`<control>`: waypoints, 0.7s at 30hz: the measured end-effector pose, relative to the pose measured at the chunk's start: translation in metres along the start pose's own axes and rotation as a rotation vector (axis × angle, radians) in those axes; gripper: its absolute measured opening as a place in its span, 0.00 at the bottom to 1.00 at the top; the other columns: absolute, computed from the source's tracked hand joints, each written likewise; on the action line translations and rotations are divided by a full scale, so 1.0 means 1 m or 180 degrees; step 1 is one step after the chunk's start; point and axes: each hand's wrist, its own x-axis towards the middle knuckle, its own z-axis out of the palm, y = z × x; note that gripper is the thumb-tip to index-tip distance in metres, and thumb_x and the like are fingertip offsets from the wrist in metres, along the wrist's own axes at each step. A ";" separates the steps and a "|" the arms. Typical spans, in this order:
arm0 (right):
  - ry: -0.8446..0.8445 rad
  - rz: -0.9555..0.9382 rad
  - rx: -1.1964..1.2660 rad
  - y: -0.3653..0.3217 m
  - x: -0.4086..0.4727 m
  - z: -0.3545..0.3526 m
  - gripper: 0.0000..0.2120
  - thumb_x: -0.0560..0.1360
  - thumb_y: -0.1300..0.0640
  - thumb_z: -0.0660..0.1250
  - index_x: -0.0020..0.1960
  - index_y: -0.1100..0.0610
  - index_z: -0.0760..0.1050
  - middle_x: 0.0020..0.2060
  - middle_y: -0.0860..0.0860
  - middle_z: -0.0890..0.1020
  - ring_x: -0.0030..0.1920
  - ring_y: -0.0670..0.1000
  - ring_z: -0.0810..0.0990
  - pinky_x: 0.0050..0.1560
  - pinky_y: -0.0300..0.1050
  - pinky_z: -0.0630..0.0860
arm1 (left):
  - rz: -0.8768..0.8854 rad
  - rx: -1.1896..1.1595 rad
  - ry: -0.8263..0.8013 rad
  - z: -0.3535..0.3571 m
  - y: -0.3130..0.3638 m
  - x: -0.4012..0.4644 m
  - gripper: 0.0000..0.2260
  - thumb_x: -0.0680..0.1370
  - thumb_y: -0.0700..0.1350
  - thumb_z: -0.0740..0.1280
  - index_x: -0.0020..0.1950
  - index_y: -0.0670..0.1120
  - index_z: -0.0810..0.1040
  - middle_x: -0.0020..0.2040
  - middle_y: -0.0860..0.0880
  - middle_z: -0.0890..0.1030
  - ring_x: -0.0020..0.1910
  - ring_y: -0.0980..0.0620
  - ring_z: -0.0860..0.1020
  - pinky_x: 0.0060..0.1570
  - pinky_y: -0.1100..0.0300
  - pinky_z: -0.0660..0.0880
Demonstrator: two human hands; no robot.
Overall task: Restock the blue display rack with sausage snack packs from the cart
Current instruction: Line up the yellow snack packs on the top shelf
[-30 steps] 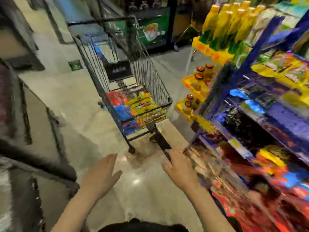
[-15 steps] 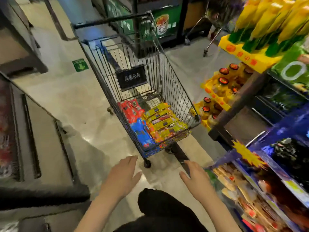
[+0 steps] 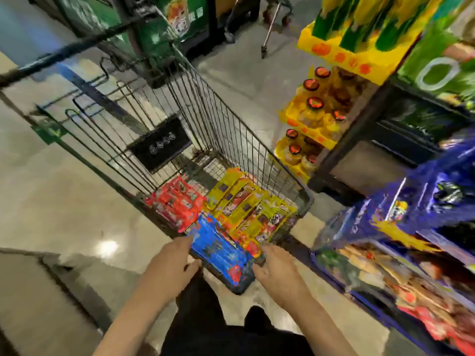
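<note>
Left hand [image 3: 171, 263] and right hand [image 3: 276, 269], fingers loosely spread and holding nothing, reach to either side of the blue pack [image 3: 221, 249] at the cart's [image 3: 231, 140] near end; print is blurred, unreadable.

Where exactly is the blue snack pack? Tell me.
Head view, low centre: the blue snack pack lies at the wire cart's near end, between both hands, beside red packs.

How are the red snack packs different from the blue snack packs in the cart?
The red snack packs lie deeper in the wire shopping cart, untouched; the blue snack packs sit at the near end, between the left hand and right hand. The red ones are on the left, beside the yellow packs; the blue ones are in front of both. Both are bright, blurry wrappers in the same cart.
</note>
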 end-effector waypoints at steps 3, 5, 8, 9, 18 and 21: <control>0.0055 0.0363 0.0238 -0.012 0.019 0.003 0.20 0.76 0.48 0.60 0.67 0.53 0.69 0.57 0.51 0.75 0.61 0.54 0.73 0.58 0.47 0.70 | 0.0385 0.0218 -0.0311 -0.017 -0.023 0.052 0.27 0.78 0.52 0.61 0.75 0.47 0.60 0.71 0.49 0.67 0.69 0.50 0.66 0.66 0.59 0.64; 0.0142 0.0701 0.0358 -0.024 0.030 0.001 0.21 0.77 0.50 0.62 0.69 0.52 0.67 0.61 0.51 0.74 0.63 0.54 0.71 0.60 0.48 0.69 | 0.0722 0.0460 -0.0487 -0.032 -0.037 0.086 0.27 0.78 0.53 0.61 0.75 0.46 0.60 0.71 0.48 0.68 0.69 0.50 0.66 0.66 0.59 0.63; 0.0263 0.1146 0.0550 -0.040 0.048 0.003 0.23 0.78 0.51 0.61 0.72 0.53 0.64 0.67 0.51 0.71 0.67 0.52 0.68 0.64 0.44 0.64 | 0.1195 0.0683 -0.0606 -0.051 -0.051 0.136 0.26 0.78 0.52 0.61 0.74 0.46 0.61 0.68 0.48 0.71 0.66 0.48 0.69 0.62 0.58 0.68; 0.0317 0.1251 0.0621 -0.045 0.055 0.004 0.24 0.78 0.51 0.61 0.72 0.53 0.63 0.68 0.51 0.70 0.69 0.52 0.66 0.65 0.42 0.62 | 0.1331 0.0815 -0.0666 -0.057 -0.053 0.153 0.26 0.78 0.53 0.61 0.74 0.47 0.61 0.68 0.48 0.71 0.66 0.48 0.70 0.61 0.58 0.69; 0.0395 0.2096 0.0964 -0.036 0.132 0.041 0.25 0.79 0.49 0.61 0.73 0.56 0.62 0.68 0.54 0.70 0.68 0.54 0.68 0.65 0.45 0.65 | 0.1836 0.1471 -0.1180 -0.028 -0.058 0.275 0.24 0.77 0.56 0.59 0.71 0.49 0.63 0.65 0.48 0.72 0.63 0.46 0.72 0.59 0.51 0.73; 0.0431 0.2258 0.1069 -0.017 0.166 0.058 0.26 0.76 0.46 0.64 0.71 0.55 0.64 0.65 0.55 0.73 0.65 0.56 0.72 0.61 0.47 0.70 | 0.1831 0.1491 -0.1331 -0.001 -0.063 0.305 0.22 0.77 0.54 0.61 0.69 0.47 0.66 0.62 0.47 0.74 0.60 0.46 0.74 0.57 0.52 0.73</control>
